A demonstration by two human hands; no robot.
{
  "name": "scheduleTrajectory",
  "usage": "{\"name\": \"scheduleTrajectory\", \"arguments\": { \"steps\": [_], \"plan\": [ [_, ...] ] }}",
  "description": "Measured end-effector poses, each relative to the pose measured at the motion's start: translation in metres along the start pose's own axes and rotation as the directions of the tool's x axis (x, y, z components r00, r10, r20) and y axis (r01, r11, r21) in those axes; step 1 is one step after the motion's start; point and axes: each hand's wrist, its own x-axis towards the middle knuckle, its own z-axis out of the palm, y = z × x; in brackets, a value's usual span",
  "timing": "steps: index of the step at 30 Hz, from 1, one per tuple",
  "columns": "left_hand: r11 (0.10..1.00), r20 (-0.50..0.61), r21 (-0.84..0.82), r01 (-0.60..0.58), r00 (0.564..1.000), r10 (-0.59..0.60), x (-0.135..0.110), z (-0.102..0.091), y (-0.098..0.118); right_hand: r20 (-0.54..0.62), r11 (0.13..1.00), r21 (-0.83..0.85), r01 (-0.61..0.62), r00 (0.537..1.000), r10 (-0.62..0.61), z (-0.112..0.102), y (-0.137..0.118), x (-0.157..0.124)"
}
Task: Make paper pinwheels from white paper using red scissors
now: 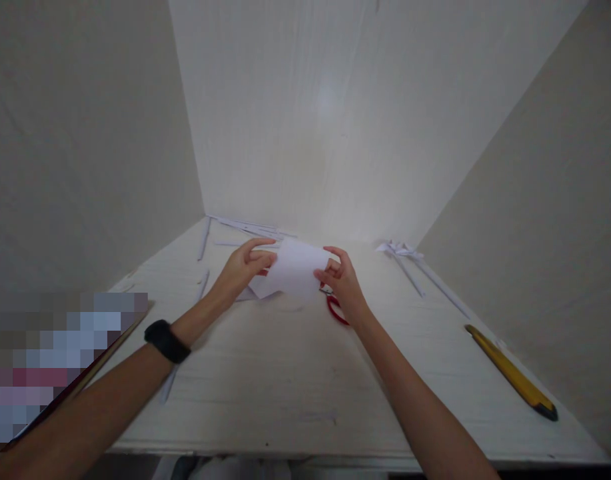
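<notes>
My left hand (245,265) and my right hand (341,283) hold a white sheet of paper (296,268) between them, a little above the white table (285,373). Each hand pinches one side of the sheet with thumb and fingers. Red-handled scissors (334,308) lie on the table just under my right hand, partly hidden by it. More white paper (258,288) lies on the table below the held sheet. A black band (166,341) is on my left wrist.
A yellow utility knife (512,372) lies near the right edge. Thin paper strips (250,228) lie along the back wall, some (203,239) at the left, others (410,263) at the right. A dark flat board edge (102,363) juts in at the left. Walls close three sides.
</notes>
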Motion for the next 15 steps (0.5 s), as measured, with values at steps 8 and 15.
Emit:
{"name": "scheduleTrajectory", "arguments": {
  "steps": [8, 15],
  "plan": [
    [0.981, 0.068, -0.102, 0.167, 0.985, -0.161, -0.015, -0.001, -0.006, 0.048, 0.997, -0.064, 0.045, 0.998, -0.042, 0.017, -0.006, -0.005],
    [0.972, 0.066, -0.125, 0.2, 0.979, -0.193, -0.019, 0.004, -0.009, 0.077, 0.992, -0.126, -0.006, 0.997, 0.015, 0.027, 0.01, -0.013]
  ]
}}
